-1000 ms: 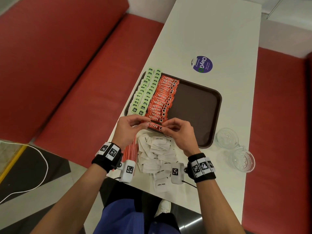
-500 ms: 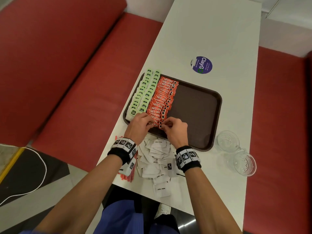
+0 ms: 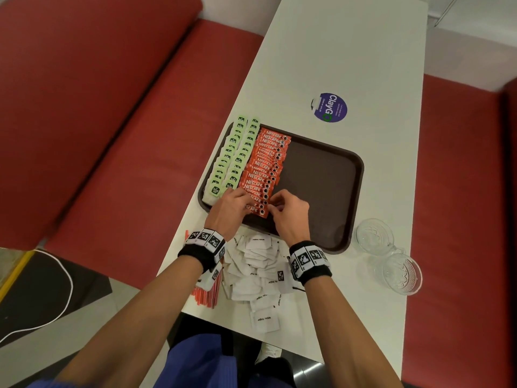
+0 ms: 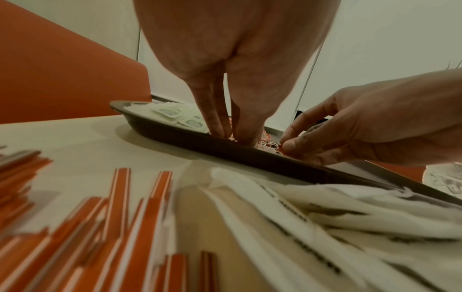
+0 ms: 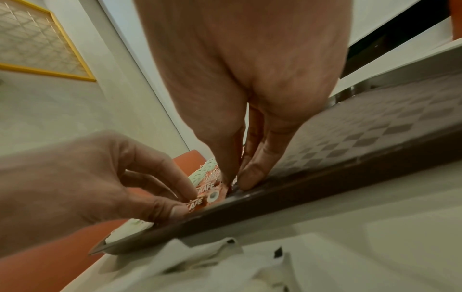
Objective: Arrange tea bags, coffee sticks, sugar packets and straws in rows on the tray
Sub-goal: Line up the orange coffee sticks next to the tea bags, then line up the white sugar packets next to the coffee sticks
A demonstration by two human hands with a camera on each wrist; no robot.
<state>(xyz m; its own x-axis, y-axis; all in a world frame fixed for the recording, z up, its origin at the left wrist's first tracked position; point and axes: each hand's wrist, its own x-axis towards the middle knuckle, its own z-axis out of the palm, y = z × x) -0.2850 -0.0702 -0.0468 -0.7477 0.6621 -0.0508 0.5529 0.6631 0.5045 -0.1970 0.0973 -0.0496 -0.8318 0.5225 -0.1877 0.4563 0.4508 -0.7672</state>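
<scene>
A dark brown tray [image 3: 321,186] holds two rows of green tea bags [image 3: 232,158] and, beside them, a row of red coffee sticks [image 3: 265,166]. Both hands are at the near end of that row. My left hand [image 3: 235,201] pinches the left end of the nearest coffee stick [image 5: 207,195]. My right hand [image 3: 282,204] pinches its right, foil end, down at the tray's near rim [image 4: 225,148]. White sugar packets [image 3: 257,261] lie heaped on the table between my wrists. Orange straws [image 3: 205,296] lie partly hidden under my left wrist.
The tray's right half is bare. Two glass cups [image 3: 375,238] [image 3: 402,273] stand on the table right of the tray. A round purple sticker [image 3: 330,107] is beyond it. Red benches run along both sides of the narrow white table.
Both hands have moved forward from above the sugar pile, carrying a coffee stick onto the tray. The stick now lies at the near end of the red row.
</scene>
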